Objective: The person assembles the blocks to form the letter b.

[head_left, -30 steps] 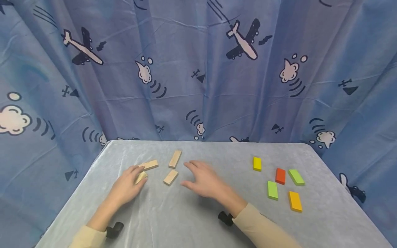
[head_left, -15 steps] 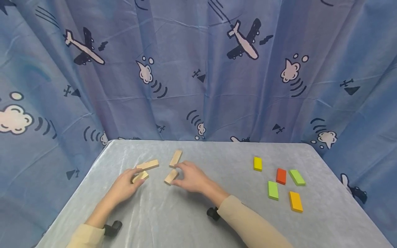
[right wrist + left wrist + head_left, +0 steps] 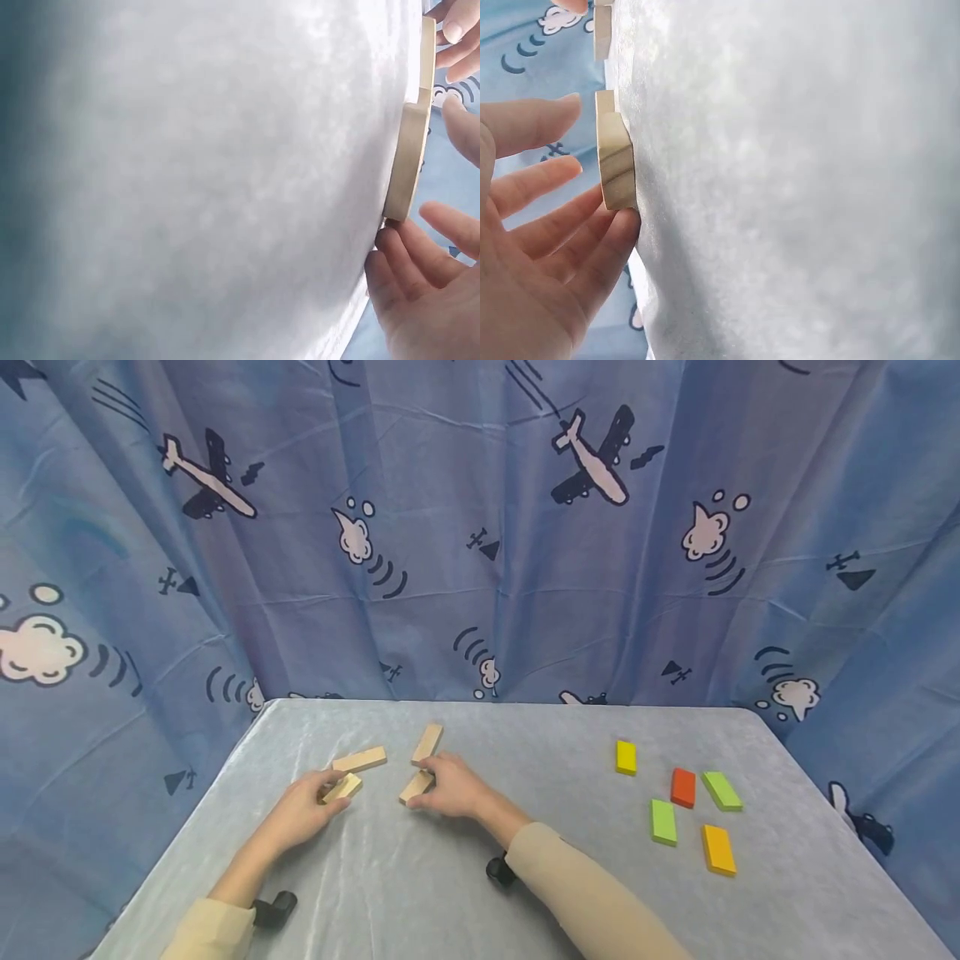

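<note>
My left hand (image 3: pixel 303 810) rests around a short plain wooden block (image 3: pixel 342 787), fingertips at its end. In the left wrist view those fingers touch the wooden block (image 3: pixel 617 161), while the thumb stays off it. My right hand (image 3: pixel 453 789) reaches over a second wooden block (image 3: pixel 416 787), which the hand partly covers. In the right wrist view straight fingers meet the end of this wooden block (image 3: pixel 407 161), with the thumb spread away from it. Just beyond lie two longer wooden blocks, one slanted (image 3: pixel 360 759) and one pointing away (image 3: pixel 427 743).
On the grey cloth-covered table (image 3: pixel 540 877), several coloured blocks lie to the right: yellow (image 3: pixel 626 757), red (image 3: pixel 683 787), two green, one nearer (image 3: pixel 663 822) and one farther (image 3: pixel 722 791), and orange (image 3: pixel 719 850). A blue patterned curtain (image 3: pixel 420 552) hangs behind the far edge.
My right hand has moved left from bare table onto the near wooden block, its fingers coming around it. The left hand has shifted slightly around its block. The other blocks lie as before.
</note>
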`<state>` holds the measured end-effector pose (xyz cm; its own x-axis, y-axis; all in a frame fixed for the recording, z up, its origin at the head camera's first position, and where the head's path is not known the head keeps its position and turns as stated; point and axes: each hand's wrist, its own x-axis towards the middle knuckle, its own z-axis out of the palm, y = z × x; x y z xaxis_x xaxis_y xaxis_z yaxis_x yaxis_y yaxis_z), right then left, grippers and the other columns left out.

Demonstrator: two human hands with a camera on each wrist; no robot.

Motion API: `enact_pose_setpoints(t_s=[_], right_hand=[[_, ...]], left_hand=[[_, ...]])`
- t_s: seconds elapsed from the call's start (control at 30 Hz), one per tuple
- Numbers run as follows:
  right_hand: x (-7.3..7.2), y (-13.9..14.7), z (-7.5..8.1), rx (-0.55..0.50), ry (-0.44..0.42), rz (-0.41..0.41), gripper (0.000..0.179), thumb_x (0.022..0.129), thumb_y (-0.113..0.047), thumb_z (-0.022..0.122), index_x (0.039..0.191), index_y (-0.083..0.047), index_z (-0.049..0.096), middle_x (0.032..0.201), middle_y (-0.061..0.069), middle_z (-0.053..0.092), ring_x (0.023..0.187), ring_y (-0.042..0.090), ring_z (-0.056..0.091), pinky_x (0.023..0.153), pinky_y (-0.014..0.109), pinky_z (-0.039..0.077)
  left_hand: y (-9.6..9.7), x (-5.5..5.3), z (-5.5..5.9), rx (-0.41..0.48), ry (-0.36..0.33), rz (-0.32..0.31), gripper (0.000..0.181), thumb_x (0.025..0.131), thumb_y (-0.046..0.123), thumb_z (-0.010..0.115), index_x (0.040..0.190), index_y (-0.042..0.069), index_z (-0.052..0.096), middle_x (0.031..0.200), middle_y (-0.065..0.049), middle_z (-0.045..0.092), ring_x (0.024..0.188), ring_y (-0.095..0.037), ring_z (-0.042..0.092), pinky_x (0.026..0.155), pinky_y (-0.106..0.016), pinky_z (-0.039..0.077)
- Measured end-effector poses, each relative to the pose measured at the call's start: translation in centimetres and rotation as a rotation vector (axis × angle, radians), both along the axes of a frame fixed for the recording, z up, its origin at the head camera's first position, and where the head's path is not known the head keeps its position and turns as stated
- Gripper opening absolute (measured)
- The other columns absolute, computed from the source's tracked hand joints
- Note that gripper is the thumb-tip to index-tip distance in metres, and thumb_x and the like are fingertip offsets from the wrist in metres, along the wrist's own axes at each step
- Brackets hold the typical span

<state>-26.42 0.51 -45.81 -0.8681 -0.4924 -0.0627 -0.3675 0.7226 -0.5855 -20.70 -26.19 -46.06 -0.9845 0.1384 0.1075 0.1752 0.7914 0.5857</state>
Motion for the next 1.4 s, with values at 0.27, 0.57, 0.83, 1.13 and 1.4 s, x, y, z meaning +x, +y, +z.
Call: enact_pose_setpoints(t_s=[0.27, 0.57, 0.83, 1.13, 1.4], right_hand=[[-0.3, -0.5, -0.5, 0.065, 0.048, 0.013, 0.069, 0.082, -0.043, 0.085, 0.135, -0.004, 0.063, 0.129, 0.009, 0.062, 0.12, 0.024, 0.054, 0.096, 0.036, 0.047], [-0.3, 0.0, 0.0, 0.014, 0.03, 0.056, 0.065, 0.081, -0.025, 0.087, 0.135, 0.0, 0.061, 0.13, 0.011, 0.061, 0.115, 0.021, 0.056, 0.093, 0.031, 0.051], [0.7, 1.5, 1.0, 0.023, 0.05, 0.149, 0.062, 0.078, -0.022, 0.087, 0.132, 0.0, 0.064, 0.125, 0.009, 0.061, 0.115, 0.022, 0.056, 0.098, 0.033, 0.048], [2.1, 4.4, 1.4, -0.02, 0.095, 0.26, 0.058, 0.078, -0.022, 0.087, 0.127, 0.0, 0.066, 0.117, 0.005, 0.063, 0.108, 0.018, 0.055, 0.096, 0.033, 0.047], [3.5, 6.8, 1.6, -0.036, 0.042, 0.267, 0.057, 0.079, -0.022, 0.087, 0.127, -0.001, 0.065, 0.114, 0.0, 0.062, 0.104, 0.015, 0.056, 0.092, 0.031, 0.049]], left_hand=[[-0.5, -0.9, -0.4, 0.024, -0.061, -0.02, 0.051, 0.087, 0.014, 0.078, 0.131, -0.006, 0.061, 0.119, -0.022, 0.066, 0.1, -0.032, 0.068, 0.086, -0.047, 0.054], [-0.6, -1.4, 0.6, 0.001, -0.13, -0.066, 0.061, 0.083, 0.014, 0.082, 0.135, -0.007, 0.058, 0.113, -0.019, 0.066, 0.097, -0.027, 0.065, 0.082, -0.043, 0.052], [-0.5, -1.6, 1.2, -0.019, -0.162, -0.101, 0.064, 0.081, 0.013, 0.083, 0.136, -0.007, 0.057, 0.114, -0.019, 0.063, 0.096, -0.027, 0.061, 0.082, -0.045, 0.051], [-0.6, -1.8, 1.1, -0.026, -0.139, -0.155, 0.065, 0.077, 0.009, 0.082, 0.136, -0.007, 0.058, 0.11, -0.016, 0.061, 0.091, -0.024, 0.057, 0.079, -0.04, 0.049], [-0.7, -2.1, 1.1, -0.018, -0.165, -0.17, 0.068, 0.075, 0.006, 0.083, 0.136, -0.008, 0.057, 0.113, -0.019, 0.062, 0.09, -0.023, 0.058, 0.075, -0.037, 0.049]])
